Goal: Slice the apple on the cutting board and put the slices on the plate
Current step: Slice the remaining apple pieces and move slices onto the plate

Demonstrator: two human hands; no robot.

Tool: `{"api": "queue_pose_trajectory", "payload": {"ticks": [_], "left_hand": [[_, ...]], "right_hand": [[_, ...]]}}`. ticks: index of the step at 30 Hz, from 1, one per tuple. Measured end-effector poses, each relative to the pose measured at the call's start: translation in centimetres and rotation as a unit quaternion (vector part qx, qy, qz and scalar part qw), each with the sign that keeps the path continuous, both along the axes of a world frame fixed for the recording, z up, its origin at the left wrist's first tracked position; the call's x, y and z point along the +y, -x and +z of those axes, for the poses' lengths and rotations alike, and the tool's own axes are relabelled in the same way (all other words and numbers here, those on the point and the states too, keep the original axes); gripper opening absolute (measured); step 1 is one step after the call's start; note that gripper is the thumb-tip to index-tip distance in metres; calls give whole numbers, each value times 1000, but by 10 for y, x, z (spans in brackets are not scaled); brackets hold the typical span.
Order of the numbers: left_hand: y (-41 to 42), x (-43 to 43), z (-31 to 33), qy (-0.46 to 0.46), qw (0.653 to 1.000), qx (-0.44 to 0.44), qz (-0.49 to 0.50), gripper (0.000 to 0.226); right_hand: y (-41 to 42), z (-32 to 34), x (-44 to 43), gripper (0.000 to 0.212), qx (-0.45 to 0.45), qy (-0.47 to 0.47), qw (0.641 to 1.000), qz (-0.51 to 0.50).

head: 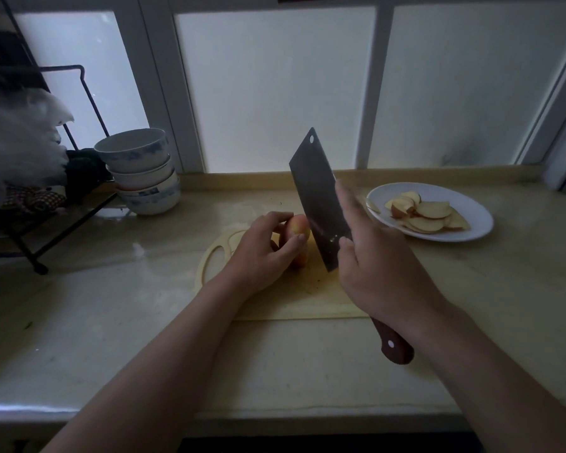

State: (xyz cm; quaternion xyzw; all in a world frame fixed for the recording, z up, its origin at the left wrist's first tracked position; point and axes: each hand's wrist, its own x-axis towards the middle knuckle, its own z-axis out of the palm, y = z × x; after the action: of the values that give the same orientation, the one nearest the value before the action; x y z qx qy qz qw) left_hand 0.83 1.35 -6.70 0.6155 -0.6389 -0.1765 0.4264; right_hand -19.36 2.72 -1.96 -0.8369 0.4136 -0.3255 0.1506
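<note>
A piece of red-yellow apple [297, 227] stands on the pale cutting board [294, 299] in the middle of the counter. My left hand [263, 253] grips it from the left, thumb across its front. My right hand [378, 266] holds a cleaver [317, 197] by its brown handle, forefinger laid along the blade's side. The blade is raised and tilted, just right of the apple, its lower corner near the board. A white plate [477, 220] at the right holds several apple slices [427, 215].
A stack of bowls [141, 171] stands at the back left beside a black wire rack [30, 197] with a plastic bag. Frosted windows and a sill run behind the counter. The counter's front edge lies close below my forearms.
</note>
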Motion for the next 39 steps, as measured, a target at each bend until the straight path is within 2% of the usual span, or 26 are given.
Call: {"api": "queue_pose_trajectory", "payload": {"ticks": [5,12,34,39], "left_hand": [[2,1,-1,-3,1000,22,7,43],[1,-5,-7,28,1000,-13,1,38],[0,-8,-12,74,997,-32,-10,38],[4,-2,-11,75,994,-66,-34,41]], "right_hand": [[4,3,17,80,37,-27,999,-6],[-1,11,26,87,100,-28,994,-38],[-26,7,-13,82,131,-25,991,-18],[-29,3,-22,78,151,-71,986,-22]]}}
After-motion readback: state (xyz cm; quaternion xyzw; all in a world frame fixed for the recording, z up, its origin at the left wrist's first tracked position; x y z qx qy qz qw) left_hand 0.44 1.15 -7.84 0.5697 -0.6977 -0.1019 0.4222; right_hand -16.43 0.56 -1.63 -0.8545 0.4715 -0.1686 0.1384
